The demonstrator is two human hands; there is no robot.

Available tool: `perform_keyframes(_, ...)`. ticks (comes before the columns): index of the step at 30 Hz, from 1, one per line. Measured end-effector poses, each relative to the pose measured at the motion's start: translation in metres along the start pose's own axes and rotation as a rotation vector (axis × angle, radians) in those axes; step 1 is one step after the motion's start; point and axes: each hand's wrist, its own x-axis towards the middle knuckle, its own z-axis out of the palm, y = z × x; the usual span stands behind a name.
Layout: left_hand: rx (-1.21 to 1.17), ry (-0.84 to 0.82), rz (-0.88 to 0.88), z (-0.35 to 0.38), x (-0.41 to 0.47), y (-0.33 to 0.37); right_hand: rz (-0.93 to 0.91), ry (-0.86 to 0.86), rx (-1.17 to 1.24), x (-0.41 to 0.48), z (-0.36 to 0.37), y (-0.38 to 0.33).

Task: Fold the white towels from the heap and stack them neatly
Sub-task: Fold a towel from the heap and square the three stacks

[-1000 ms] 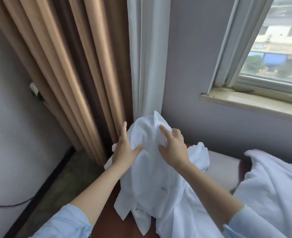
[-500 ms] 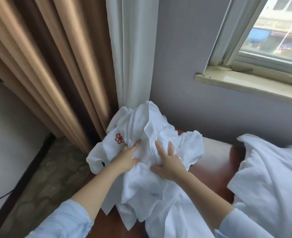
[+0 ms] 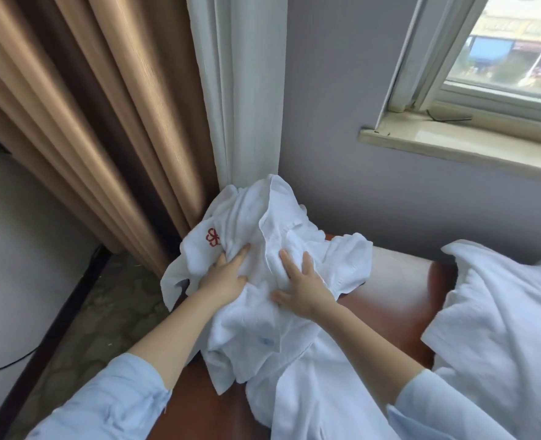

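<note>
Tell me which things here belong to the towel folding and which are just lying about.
Job: crumpled white cloth towel with red emblem; left hand; right hand; white towel heap; glossy reddish-brown table.
Lying about: tan pleated curtain; white sheer curtain; black floor cable.

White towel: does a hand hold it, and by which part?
Right hand presses the towel flat at its middle; left hand lies near the red mark, grip unclear.

The towel (image 3: 294,242) I press is matt, crumpled white cloth; the table (image 3: 399,290) under it looks like glossy red-brown wood; at ten o'clock, the curtain (image 3: 88,122) is ribbed tan fabric.
</note>
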Motion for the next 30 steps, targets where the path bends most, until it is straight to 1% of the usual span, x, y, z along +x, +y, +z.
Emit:
perform_keyframes(4,0.090,0.038,-0.113,-0.001,-0.029,0.030,-0.084,0.000,0.034,-0.035,-0.014,0.016)
perform_keyframes(7,0.153,0.057,-0.117,0.008,-0.051,0.060,-0.072,0.018,-0.004,-0.065,-0.020,0.033)
perform_keyframes(10,0.209,0.088,-0.045,0.025,-0.069,0.094,-0.024,0.100,-0.108,-0.095,-0.030,0.055)
perform_keyframes(14,0.184,-0.003,0.104,0.056,-0.090,0.144,0.051,0.213,-0.226,-0.141,-0.052,0.097)
perform_keyframes(16,0.194,-0.004,0.169,0.074,-0.100,0.173,0.120,0.239,-0.224,-0.165,-0.066,0.122)
perform_keyframes(22,0.123,-0.004,0.328,0.116,-0.126,0.275,0.216,0.344,-0.226,-0.237,-0.121,0.203)
perform_keyframes(27,0.080,-0.017,0.409,0.145,-0.146,0.349,0.290,0.365,-0.210,-0.281,-0.157,0.263)
perform_keyframes(30,0.085,-0.018,0.428,0.162,-0.147,0.377,0.312,0.374,-0.217,-0.296,-0.174,0.292)
